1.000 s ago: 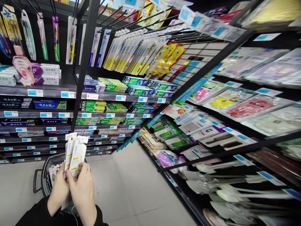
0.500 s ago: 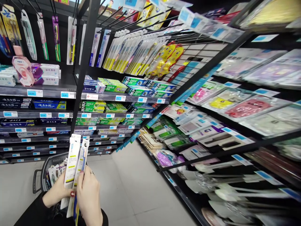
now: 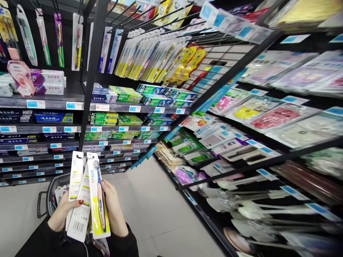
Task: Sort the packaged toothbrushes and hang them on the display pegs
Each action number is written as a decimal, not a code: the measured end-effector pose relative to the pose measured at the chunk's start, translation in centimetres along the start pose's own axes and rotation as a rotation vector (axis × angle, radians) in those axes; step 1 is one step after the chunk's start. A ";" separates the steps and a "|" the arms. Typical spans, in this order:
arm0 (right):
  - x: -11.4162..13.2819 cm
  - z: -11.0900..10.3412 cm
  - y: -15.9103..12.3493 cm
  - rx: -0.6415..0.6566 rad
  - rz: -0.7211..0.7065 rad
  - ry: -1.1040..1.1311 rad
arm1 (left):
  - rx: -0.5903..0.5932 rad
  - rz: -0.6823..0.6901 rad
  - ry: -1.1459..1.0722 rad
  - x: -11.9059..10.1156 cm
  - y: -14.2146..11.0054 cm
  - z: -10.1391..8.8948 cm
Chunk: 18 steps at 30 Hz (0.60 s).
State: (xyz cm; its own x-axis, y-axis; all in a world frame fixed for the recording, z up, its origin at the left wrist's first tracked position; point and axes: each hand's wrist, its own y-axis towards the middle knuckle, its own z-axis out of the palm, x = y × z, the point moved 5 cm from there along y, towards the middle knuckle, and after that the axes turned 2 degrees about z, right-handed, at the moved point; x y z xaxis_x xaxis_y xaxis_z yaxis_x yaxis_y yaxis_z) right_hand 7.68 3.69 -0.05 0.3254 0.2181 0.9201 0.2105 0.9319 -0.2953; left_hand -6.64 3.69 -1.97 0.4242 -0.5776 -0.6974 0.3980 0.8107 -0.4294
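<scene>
My left hand (image 3: 59, 215), half shut, grips the white packs (image 3: 79, 216); my right hand (image 3: 114, 210) – half shut too – holds the toothbrush pack (image 3: 98, 203) just right, pointing near to far.

Some parts are covered or blurred.
The toothbrush packs (image 3: 98, 203) hide part of the right hand (image 3: 115, 208) and basket (image 3: 49, 200); utensils (image 3: 250, 210) look blurred.

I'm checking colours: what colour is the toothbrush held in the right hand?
The toothbrush is dark blue with peach, best seen in the head view.
</scene>
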 end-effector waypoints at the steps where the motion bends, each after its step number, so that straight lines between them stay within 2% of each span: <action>1: 0.0 -0.3 0.3 -0.026 -0.003 0.015 | -0.014 -0.004 0.002 0.1 0.1 -0.1; 6: 0.9 -1.7 0.3 -0.140 -0.151 -0.089 | -0.001 -0.033 -0.002 0.0 0.1 -0.1; 9: 1.5 -2.0 -0.3 -0.136 -0.293 -0.147 | 0.051 -0.028 -0.028 -0.3 0.0 0.0; 11: 1.6 -2.3 -0.8 -0.118 -0.343 -0.139 | 0.022 -0.022 -0.028 -0.3 0.1 -0.5; 15: 1.5 -3.2 -1.3 -0.156 -0.383 -0.125 | -0.106 0.009 -0.032 -0.1 0.5 -1.5; 18: 1.0 -4.1 -1.0 -0.267 -0.323 -0.131 | -0.114 0.041 -0.048 -0.4 0.4 -1.5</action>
State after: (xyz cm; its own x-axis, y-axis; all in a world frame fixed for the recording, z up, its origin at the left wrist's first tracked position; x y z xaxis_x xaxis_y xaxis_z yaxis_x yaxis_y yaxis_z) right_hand 11.55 1.81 0.13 0.0876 -0.0213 0.9959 0.5187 0.8545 -0.0274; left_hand -7.85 4.36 -2.68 0.4773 -0.5456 -0.6888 0.2856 0.8376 -0.4656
